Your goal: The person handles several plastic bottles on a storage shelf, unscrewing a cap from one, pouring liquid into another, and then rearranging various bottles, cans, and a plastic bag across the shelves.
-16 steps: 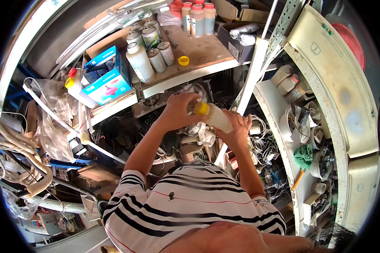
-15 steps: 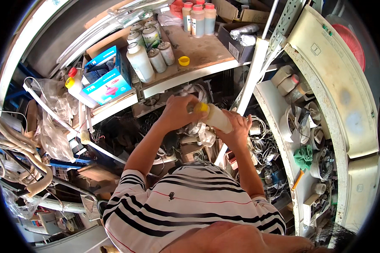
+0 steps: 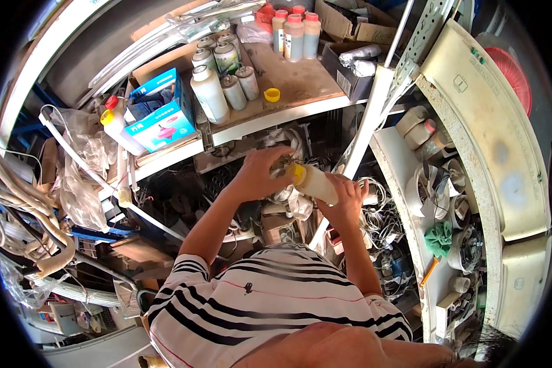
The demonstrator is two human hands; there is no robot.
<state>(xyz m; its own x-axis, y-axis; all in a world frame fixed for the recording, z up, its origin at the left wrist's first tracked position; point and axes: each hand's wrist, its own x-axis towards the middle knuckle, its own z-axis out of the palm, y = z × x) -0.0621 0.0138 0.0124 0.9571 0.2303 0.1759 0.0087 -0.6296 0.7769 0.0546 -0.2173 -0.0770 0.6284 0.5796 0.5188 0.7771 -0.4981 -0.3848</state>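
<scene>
Since half a second ago I log almost no movement: the white bottle [image 3: 316, 183] has stayed at the same tilt below the wooden shelf [image 3: 300, 83], and both of my hands have kept their places on it. Item, white bottle: plastic, lying nearly on its side, its yellow neck end [image 3: 298, 173] pointing left, held in the air just under the shelf's front edge. Item, right hand [image 3: 345, 199]: wrapped around the bottle's body from beneath, clamped on it. Item, left hand [image 3: 260, 173]: closed over the yellow neck end, fingers curled around it; I cannot tell whether a cap sits under them. The hands sit close together, joined by the bottle. Item, on the shelf above the bottle: a loose yellow cap [image 3: 272, 94] lying alone on bare wood, a cluster of white and grey bottles [image 3: 222, 80] to the cap's left, a blue carton [image 3: 163, 116] farther left at the shelf's end, and three orange-capped bottles [image 3: 294, 34] at the back. Item, right of the bottle: a white slotted upright [image 3: 374, 104] running past the shelf, coiled white cable [image 3: 377, 205] beside it, and a green cloth [image 3: 439, 238] lower down.
</scene>
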